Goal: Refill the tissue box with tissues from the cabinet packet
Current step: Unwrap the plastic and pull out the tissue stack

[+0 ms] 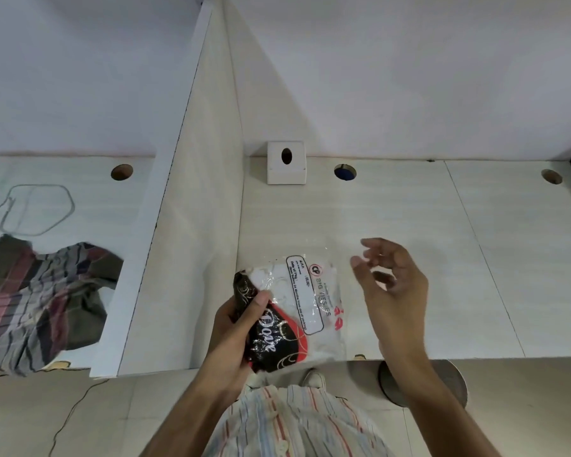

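A clear plastic tissue packet (305, 301) with a black and red printed end lies on the white desk (442, 258) near its front edge, white tissues showing inside. My left hand (236, 328) grips the packet's black end, thumb on top. My right hand (391, 278) hovers just right of the packet, fingers spread and holding nothing. The white tissue box (286, 162) with an oval slot on top stands at the back of the desk against the wall, well beyond both hands.
A white divider panel (192, 209) bounds the desk on the left. Beyond it lie a striped cloth (43, 301) and a grey cable loop (35, 209). Cable holes (344, 172) dot the desk's back. A round stool (422, 384) stands below the front edge.
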